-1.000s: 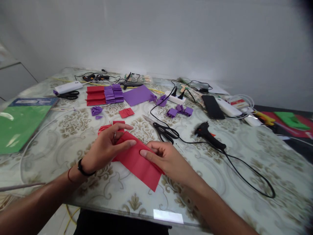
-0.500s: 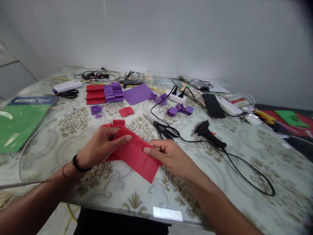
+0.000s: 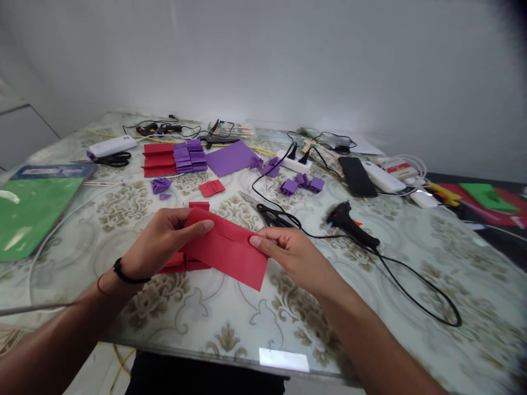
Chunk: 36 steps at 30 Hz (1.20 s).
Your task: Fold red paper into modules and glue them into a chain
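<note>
Both my hands hold a folded red paper sheet (image 3: 228,250) just above the table. My left hand (image 3: 162,241) pinches its left end, thumb on top. My right hand (image 3: 284,253) pinches the right edge, fingers curled behind it. More folded red pieces (image 3: 177,262) lie under the left hand. Black scissors (image 3: 274,215) lie just beyond the sheet, and a black glue gun (image 3: 352,231) with its cable rests to the right.
Stacks of folded red (image 3: 158,159) and purple paper (image 3: 190,156), a purple sheet (image 3: 230,158), small purple folded bits (image 3: 302,184), a power strip (image 3: 294,163), a phone (image 3: 357,176) and a green sheet (image 3: 31,211) lie on the patterned glass table (image 3: 230,323).
The red sheet has been lifted off the table and turned toward level. Both hands rose with it and shifted to pinch its two ends.
</note>
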### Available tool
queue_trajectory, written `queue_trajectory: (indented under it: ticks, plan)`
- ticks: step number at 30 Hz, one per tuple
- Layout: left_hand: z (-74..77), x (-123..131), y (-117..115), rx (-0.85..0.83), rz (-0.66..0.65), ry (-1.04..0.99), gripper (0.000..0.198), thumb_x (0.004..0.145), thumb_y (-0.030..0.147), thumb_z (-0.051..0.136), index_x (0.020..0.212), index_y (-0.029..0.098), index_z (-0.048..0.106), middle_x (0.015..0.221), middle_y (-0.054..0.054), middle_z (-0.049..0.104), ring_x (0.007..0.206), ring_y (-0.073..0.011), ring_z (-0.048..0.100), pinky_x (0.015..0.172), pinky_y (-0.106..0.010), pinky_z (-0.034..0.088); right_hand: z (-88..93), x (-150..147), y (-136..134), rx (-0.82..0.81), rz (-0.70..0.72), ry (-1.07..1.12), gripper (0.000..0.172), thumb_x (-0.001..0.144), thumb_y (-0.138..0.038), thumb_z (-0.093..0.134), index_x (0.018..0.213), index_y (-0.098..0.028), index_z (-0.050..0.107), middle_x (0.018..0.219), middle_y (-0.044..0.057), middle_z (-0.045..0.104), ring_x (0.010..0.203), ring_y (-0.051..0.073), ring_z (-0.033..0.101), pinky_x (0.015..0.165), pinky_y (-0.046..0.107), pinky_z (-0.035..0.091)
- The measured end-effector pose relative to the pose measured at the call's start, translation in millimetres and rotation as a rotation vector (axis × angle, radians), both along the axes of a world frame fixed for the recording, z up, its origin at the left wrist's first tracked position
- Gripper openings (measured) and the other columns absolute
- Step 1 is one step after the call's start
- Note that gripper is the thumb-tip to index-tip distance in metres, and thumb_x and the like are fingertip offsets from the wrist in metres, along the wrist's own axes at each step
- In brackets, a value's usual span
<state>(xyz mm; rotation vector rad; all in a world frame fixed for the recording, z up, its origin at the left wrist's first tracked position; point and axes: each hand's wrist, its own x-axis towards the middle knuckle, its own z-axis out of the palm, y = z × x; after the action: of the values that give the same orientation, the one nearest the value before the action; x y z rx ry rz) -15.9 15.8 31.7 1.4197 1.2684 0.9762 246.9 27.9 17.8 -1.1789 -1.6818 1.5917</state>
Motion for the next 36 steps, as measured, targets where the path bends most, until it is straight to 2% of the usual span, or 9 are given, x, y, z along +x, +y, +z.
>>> queue_trajectory:
  ticks: [3,6,15,21,25,28,31,34,36]
  plan:
    - [0.0,1.1,0.7,-0.075,-0.044,-0.058,0.034,0.083,0.045,0.085,0.104,0.019,0.083,0.092,-0.008,0.08,0.077,-0.0217,0.072,0.063,-0.028,0.056,0.1,1.1,-0.1,0.013,0.018,-0.019,0.044,0.096,-0.058,0.064,0.078,-0.019,0.067,0.069,-0.001,0.054,0.061,0.013,0.043,0.055,0.027,0.031]
    - [1.4,3.4,1.0,0.004,0.011,0.013,0.04,0.077,0.042,0.089,0.11,0.021,0.08,0.088,-0.006,0.078,0.077,-0.0219,0.072,0.057,-0.025,0.052,-0.5,0.6,-0.9,0.033,0.037,-0.044,0.045,0.097,-0.058,0.063,0.076,-0.018,0.065,0.066,-0.002,0.051,0.059,0.012,0.04,0.056,0.028,0.03]
    - [5.4,2.4,-1.1,0.039,0.019,0.047,0.031,0.079,0.04,0.086,0.102,0.02,0.078,0.077,-0.003,0.073,0.075,-0.0225,0.07,0.056,-0.026,0.049,3.6,1.6,-0.3,0.058,0.06,-0.051,0.042,0.098,-0.057,0.061,0.082,-0.019,0.067,0.072,-0.001,0.057,0.063,0.014,0.046,0.059,0.028,0.033]
    - [3.0,1.6,-1.0,0.063,-0.014,0.047,0.031,0.082,0.039,0.085,0.106,0.02,0.077,0.09,-0.005,0.075,0.074,-0.019,0.068,0.056,-0.024,0.049,2.8,1.5,-0.4,0.065,0.078,-0.064,0.044,0.099,-0.058,0.06,0.079,-0.019,0.066,0.069,-0.002,0.054,0.06,0.013,0.042,0.056,0.027,0.031]
    - [-0.1,5.8,-1.8,0.069,-0.067,0.067,0.031,0.083,0.04,0.084,0.108,0.021,0.076,0.093,-0.003,0.073,0.07,-0.0152,0.064,0.057,-0.022,0.049,0.7,-3.9,-3.2,0.019,0.073,-0.016,0.039,0.095,-0.056,0.067,0.086,-0.018,0.07,0.072,-0.001,0.06,0.061,0.012,0.047,0.055,0.026,0.033]
    - [0.3,9.9,-2.6,0.06,-0.042,0.067,0.038,0.082,0.04,0.085,0.112,0.021,0.073,0.1,-0.004,0.072,0.067,-0.0127,0.06,0.055,-0.022,0.048,-0.6,-7.0,-4.7,-0.015,0.058,-0.002,0.039,0.093,-0.055,0.069,0.082,-0.018,0.068,0.069,-0.002,0.059,0.059,0.012,0.047,0.054,0.025,0.033]
    - [2.4,12.5,-2.6,0.065,0.027,0.043,0.042,0.08,0.042,0.087,0.112,0.02,0.072,0.115,-0.006,0.072,0.072,-0.0142,0.063,0.057,-0.023,0.05,-1.1,-7.9,-5.0,0.002,0.04,0.002,0.041,0.093,-0.056,0.068,0.079,-0.018,0.064,0.066,-0.003,0.056,0.057,0.011,0.044,0.052,0.025,0.03]
    - [2.9,13.8,-3.3,0.093,0.043,0.087,0.039,0.082,0.043,0.084,0.109,0.019,0.071,0.114,-0.007,0.073,0.077,-0.0172,0.065,0.058,-0.024,0.049,-0.4,-9.1,-6.0,-0.004,0.067,0.0,0.04,0.092,-0.056,0.071,0.079,-0.019,0.062,0.063,-0.005,0.053,0.055,0.01,0.041,0.051,0.025,0.028]
    - [1.2,15.3,-4.9,0.115,-0.003,0.158,0.036,0.084,0.041,0.082,0.111,0.02,0.069,0.111,-0.006,0.073,0.077,-0.0171,0.065,0.058,-0.024,0.048,0.7,-11.4,-7.6,0.008,0.087,-0.003,0.038,0.092,-0.055,0.072,0.083,-0.019,0.065,0.065,-0.004,0.055,0.057,0.011,0.044,0.053,0.024,0.032]
